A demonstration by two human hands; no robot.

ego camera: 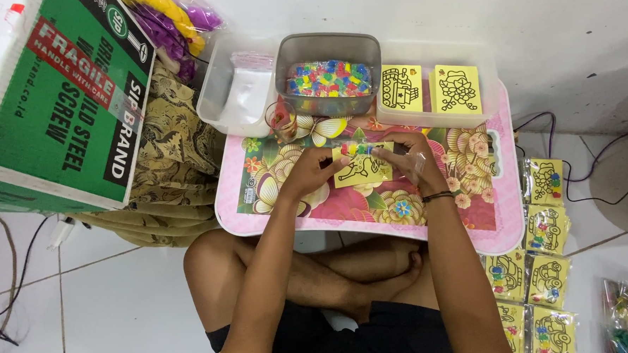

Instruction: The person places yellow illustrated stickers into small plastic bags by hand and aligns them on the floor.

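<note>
both hands [359, 164] pinching yellow card [362, 169], bead tub [328, 73] behind

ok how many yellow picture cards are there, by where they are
In the clear tray: 2 cards
In the hands, left hand and right hand: 1 card
Bagged, on the floor at right: 6 cards
Total: 9
</note>
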